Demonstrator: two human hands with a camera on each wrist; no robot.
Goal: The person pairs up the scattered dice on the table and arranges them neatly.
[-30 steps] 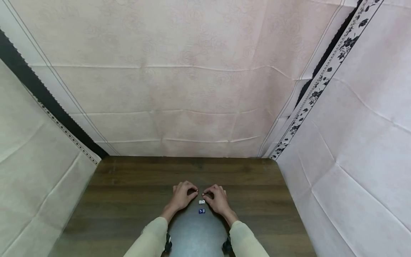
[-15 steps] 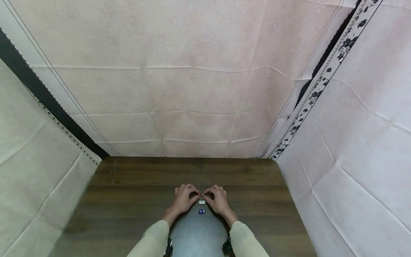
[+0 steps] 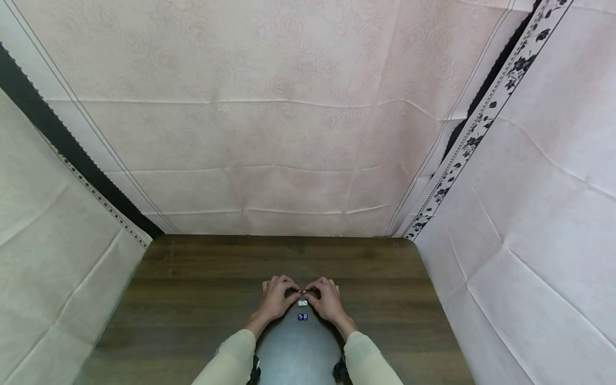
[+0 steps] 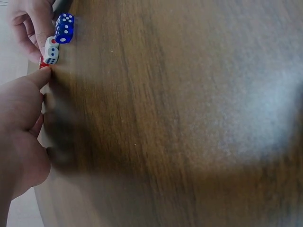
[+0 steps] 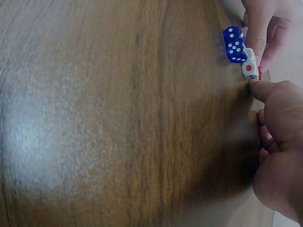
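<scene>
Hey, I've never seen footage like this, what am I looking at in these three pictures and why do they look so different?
There is no machine here: a person works with two bare hands at a dark wooden table. The wide picture comes from a camera on the person's head, looking down. The two close pictures come from cameras on each wrist, so each shows its own hand from the side.

Three dice lie in a row: a blue die, a white die and a red die, mostly hidden. The left hand and right hand meet at the red die and pinch it between their fingertips.
</scene>
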